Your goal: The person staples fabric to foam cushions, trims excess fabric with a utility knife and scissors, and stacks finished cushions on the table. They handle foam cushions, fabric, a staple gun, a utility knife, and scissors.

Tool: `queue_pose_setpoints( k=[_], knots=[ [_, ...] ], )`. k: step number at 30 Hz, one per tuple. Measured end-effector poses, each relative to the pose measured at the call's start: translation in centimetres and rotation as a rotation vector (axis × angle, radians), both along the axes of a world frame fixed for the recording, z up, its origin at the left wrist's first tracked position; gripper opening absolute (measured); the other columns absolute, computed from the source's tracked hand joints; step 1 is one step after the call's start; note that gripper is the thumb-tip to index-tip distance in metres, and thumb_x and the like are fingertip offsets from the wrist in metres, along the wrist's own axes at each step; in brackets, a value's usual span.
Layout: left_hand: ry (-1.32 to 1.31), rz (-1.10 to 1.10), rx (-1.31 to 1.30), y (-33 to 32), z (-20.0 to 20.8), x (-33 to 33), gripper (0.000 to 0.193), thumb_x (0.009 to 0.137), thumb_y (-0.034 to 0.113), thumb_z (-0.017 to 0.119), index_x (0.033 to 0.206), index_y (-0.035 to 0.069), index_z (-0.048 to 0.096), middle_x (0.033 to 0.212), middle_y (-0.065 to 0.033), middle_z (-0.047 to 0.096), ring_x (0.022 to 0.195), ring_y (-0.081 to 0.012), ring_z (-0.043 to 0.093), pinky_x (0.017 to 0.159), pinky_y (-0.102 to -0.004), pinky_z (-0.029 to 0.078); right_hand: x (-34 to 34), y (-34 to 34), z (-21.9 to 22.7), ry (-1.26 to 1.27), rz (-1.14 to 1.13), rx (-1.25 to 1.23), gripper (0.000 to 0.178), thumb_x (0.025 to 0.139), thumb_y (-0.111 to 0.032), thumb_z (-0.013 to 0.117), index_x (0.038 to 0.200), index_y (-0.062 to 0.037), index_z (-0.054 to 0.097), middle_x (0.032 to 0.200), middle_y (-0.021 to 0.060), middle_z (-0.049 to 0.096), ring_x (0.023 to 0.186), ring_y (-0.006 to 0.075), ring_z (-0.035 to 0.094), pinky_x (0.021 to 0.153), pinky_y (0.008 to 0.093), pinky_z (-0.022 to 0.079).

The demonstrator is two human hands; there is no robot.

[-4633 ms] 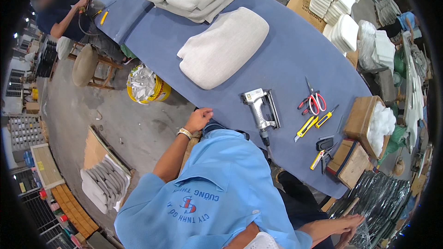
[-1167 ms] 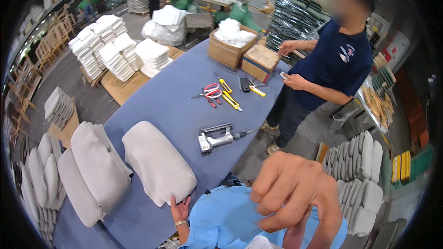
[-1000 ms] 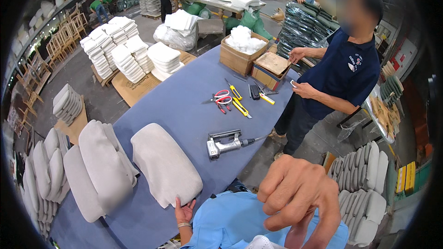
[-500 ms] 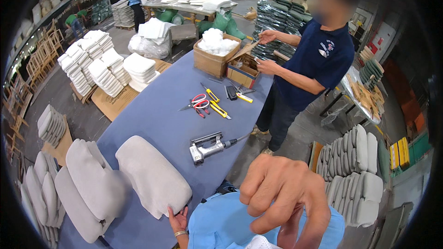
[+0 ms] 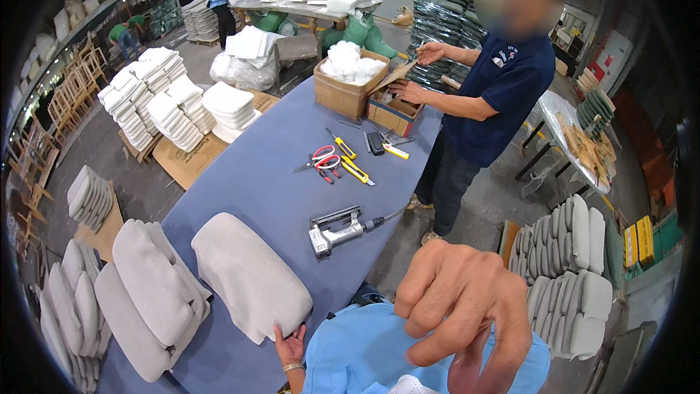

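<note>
A light grey padded cushion [image 5: 251,273] lies on the blue-grey covered table, its near corner beside my left hand [image 5: 292,346]. The thumb of that hand rests against the cushion's near edge, and its fingers are spread. My right hand [image 5: 467,299] is raised close to the camera, above my light blue shirt [image 5: 357,343]. Its fingers are curled toward the thumb; whatever they may hold is hidden at the lower edge. Left of the cushion, more grey cushions [image 5: 149,284] are piled. A silver staple gun [image 5: 339,232] with a hose lies beyond my right hand.
Red-handled scissors [image 5: 321,160], yellow cutters [image 5: 356,170] and a small black object [image 5: 375,144] lie mid-table. Farther off stand a carton of white stuffing [image 5: 341,95] and a smaller carton [image 5: 392,115], where a co-worker [image 5: 503,102] stands. Cushion stacks [image 5: 569,270] stand right.
The view has shifted slightly, so the table and its things sit a little farther right. The co-worker's nearer hand has moved over the small carton. My hands keep much the same poses.
</note>
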State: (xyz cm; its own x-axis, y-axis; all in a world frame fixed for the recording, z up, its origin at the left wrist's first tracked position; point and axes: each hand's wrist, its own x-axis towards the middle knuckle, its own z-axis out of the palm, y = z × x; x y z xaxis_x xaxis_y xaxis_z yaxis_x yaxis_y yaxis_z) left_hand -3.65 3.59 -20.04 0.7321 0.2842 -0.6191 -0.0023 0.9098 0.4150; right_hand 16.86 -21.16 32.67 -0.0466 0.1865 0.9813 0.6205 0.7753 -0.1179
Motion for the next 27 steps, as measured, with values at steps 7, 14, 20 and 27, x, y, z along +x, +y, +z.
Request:
queue_pose_setpoints(
  k=[7, 14, 20, 27],
  knots=[
    [-0.029, -0.011, -0.017, 0.3, 0.1, 0.2, 0.062, 0.093, 0.051, 0.074, 0.142, 0.017, 0.054, 0.136, -0.005, 0.063, 0.114, -0.0279, 0.065, 0.095, -0.0537, 0.057, 1.0, -0.3, 0.2, -0.1, 0.052, 0.024, 0.021, 0.087, -0.024, 0.085, 0.106, -0.0196, 0.077, 0.063, 0.0099, 0.064, 0.039, 0.0084, 0.04, 0.04, 0.0245, 0.021],
    [-0.05, -0.044, 0.013, -0.1, 0.1, 0.3, 0.066, 0.093, 0.054, 0.072, 0.145, 0.018, 0.051, 0.136, -0.0056, 0.063, 0.115, -0.0271, 0.064, 0.097, -0.052, 0.055, 0.0, -0.9, -1.0, 0.082, 0.068, -0.022, 0.017, 0.097, -0.008, 0.071, 0.111, -0.0169, 0.065, 0.062, 0.0185, 0.062, 0.042, 0.0179, 0.041, 0.041, 0.0308, 0.026],
    [-0.075, -0.037, -0.009, -0.1, 0.2, 0.2, 0.066, 0.093, 0.053, 0.073, 0.146, 0.019, 0.051, 0.138, -0.0055, 0.062, 0.12, -0.0282, 0.063, 0.101, -0.0516, 0.052, 0.1, -0.9, -1.7, 0.11, 0.062, -0.015, 0.017, 0.098, -0.009, 0.071, 0.111, -0.0163, 0.064, 0.061, 0.0195, 0.061, 0.042, 0.0182, 0.042, 0.041, 0.0309, 0.026],
    [-0.038, -0.004, -0.008, -0.1, 0.4, 0.1, 0.062, 0.095, 0.051, 0.072, 0.145, 0.02, 0.052, 0.137, -0.0051, 0.063, 0.119, -0.0266, 0.063, 0.098, -0.0516, 0.055, 0.2, 0.8, 0.2, 0.043, 0.049, 0.085, 0.017, 0.087, -0.021, 0.085, 0.101, -0.0208, 0.076, 0.062, 0.0085, 0.062, 0.039, 0.0073, 0.037, 0.04, 0.0251, 0.019]
  ],
)
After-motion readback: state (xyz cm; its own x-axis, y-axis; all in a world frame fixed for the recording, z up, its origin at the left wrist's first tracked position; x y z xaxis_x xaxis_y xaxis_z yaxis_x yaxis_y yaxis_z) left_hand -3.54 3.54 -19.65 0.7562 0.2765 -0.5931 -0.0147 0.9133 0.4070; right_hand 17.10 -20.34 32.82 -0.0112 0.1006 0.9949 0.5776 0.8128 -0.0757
